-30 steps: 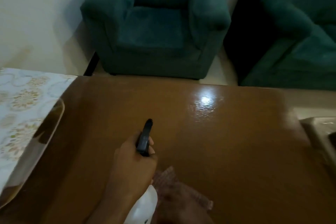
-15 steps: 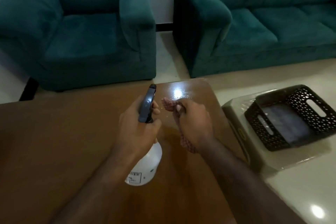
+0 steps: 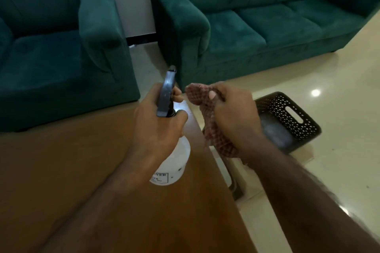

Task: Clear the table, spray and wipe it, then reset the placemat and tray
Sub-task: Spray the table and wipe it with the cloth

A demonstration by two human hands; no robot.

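Note:
My left hand (image 3: 158, 123) grips a white spray bottle (image 3: 174, 160) by its dark trigger head, nozzle pointing away, held above the right part of the brown wooden table (image 3: 82, 170). Just to its right, my right hand (image 3: 234, 117) is closed on a reddish checked cloth (image 3: 211, 133), bunched and hanging from the fist over the table's right edge. A black perforated tray (image 3: 292, 117) with handle slots sits on a low pale stool right of the table, partly hidden behind my right hand. No placemat is in view.
A teal armchair (image 3: 61, 47) stands beyond the table's far edge, and a teal sofa (image 3: 257, 26) to its right. Glossy cream floor tiles (image 3: 339, 129) spread on the right. The pale stool (image 3: 232, 172) stands close against the table's right side.
The view has swung right, away from the patterned placemat. My right hand lifted the cloth off the table and brought it up beside the spray bottle; both hands now sit nearer the table's right edge.

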